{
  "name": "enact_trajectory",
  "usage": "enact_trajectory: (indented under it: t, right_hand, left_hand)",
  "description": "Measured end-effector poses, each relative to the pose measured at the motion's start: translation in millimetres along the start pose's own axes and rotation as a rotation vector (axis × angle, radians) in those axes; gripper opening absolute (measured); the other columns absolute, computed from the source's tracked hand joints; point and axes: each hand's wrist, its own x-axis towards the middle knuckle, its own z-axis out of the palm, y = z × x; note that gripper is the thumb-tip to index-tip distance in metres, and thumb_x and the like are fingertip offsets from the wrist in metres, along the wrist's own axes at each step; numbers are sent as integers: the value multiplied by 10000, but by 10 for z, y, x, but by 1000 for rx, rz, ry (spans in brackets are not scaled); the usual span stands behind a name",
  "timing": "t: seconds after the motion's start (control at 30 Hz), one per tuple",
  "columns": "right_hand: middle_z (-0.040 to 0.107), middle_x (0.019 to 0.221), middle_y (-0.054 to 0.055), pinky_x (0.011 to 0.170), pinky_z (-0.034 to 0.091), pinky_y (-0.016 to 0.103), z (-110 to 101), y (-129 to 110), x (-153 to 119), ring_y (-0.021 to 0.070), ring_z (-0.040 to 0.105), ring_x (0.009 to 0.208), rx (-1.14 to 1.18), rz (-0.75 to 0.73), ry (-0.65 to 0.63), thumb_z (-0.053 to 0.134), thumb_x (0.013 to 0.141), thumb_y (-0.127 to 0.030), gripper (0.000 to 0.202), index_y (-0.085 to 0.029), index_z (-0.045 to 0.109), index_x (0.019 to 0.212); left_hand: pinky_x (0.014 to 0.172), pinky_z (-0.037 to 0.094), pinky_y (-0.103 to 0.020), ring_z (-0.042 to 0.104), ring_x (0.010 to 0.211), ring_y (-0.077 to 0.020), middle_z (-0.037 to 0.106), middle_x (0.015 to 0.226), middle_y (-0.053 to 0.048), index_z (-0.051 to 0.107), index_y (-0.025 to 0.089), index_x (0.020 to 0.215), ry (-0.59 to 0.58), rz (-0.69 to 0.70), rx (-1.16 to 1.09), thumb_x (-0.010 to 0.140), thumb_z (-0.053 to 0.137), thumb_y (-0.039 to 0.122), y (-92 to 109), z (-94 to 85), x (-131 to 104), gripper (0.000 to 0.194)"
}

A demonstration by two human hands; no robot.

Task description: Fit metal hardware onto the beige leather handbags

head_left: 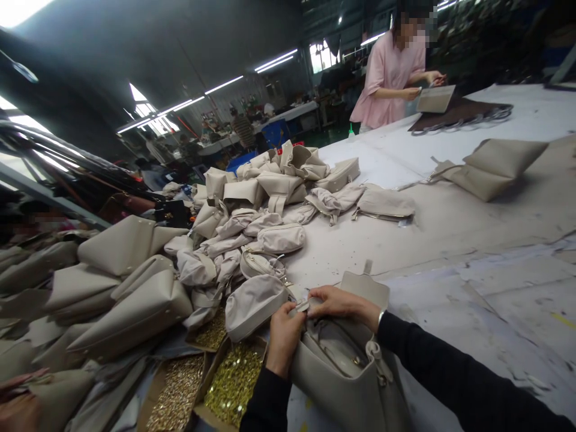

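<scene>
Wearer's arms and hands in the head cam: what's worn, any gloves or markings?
Both hands are bare, no gloves: left hand, right hand. Both arms wear long, plain black sleeves of soft fabric, reaching to the wrists: left black sleeve, right black sleeve. A thin pale band, perhaps a watch or bracelet, shows at the right cuff; too small to tell which. No logos or markings visible.

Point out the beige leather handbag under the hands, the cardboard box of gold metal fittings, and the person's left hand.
Beige leather handbag [346,384]: head view, on its front panel.
Cardboard box of gold metal fittings [234,381]: head view, on the fittings inside.
Left hand [283,336]: head view, on its back.
</scene>
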Motion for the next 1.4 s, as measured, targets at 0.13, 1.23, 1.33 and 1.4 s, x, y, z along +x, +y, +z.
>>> enact_trajectory:
  t: [0.13, 1.23, 1.33, 1.4]
  right_hand:
    - [671, 716, -31, 633, 408, 237, 75, -23, 2, 144, 556, 688, -101, -20, 59, 816, 670, -289, 223, -164, 746, 840]
    - [683, 696, -28, 640, 459, 250, 131, 80, 60, 138, 564, 640, 137, 32, -89, 918, 565, -357, 358, -158, 757, 815]
    - [696, 696, -22, 637, 467, 253, 140, 146, 57, 142, 572, 632, 146, 65, -106, 935, 542, -333, 358, -158, 773, 808]
    - [705, 703, -20, 637, 471, 254, 126, 202, 44, 143, 575, 628, 148, 99, -114, 939, 516, -318, 368, -160, 779, 808]
  left_hand:
    - [781, 480, -316, 664, 787, -237, 767, 823, -77, 734, 137, 859, -81, 20, -24, 604, 707, 353, -24, -76, -2, 335]
    - [672, 534, -260, 679, 655, -160, 735, 737, -34, 720, 142, 937, -397, -301, -717, 631, 963, 460, -546, -119, 65, 504]
    - [732, 568, -327, 718, 724, -213, 755, 809, -68, 715, 145, 986, -422, -358, -805, 659, 936, 482, -685, -22, -6, 519]
    - [782, 585, -375, 733, 775, -243, 761, 842, -73, 715, 159, 994, -425, -416, -912, 660, 926, 507, -762, 76, -71, 526]
